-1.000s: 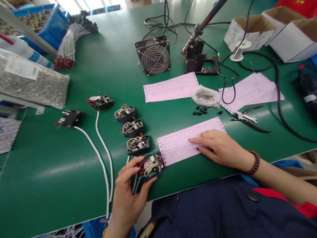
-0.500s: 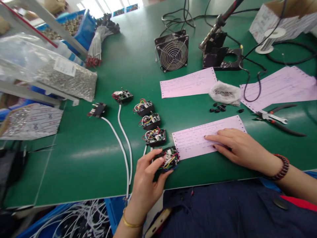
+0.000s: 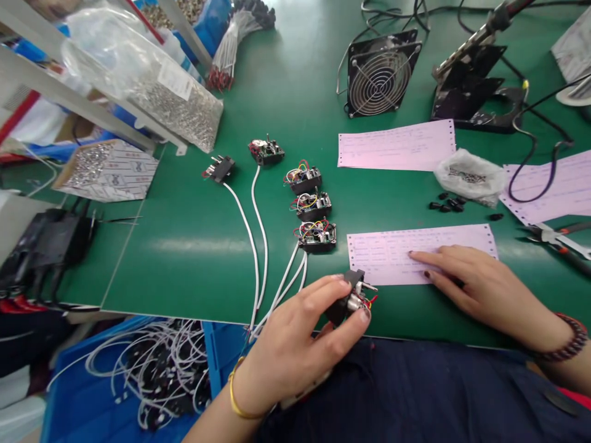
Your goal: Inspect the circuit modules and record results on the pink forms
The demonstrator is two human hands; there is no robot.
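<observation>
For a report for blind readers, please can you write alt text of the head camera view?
The left hand holds a wired module near the edge of a green bench, while the right hand rests on pink paper. Three similar modules sit nearby.

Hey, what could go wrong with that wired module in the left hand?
The wired module gripped by the left hand is right by the table edge, so a slip could drop it, perhaps toward the blue crate. White cables run beneath the hand to the next module, so moving might tug its wiring.
</observation>
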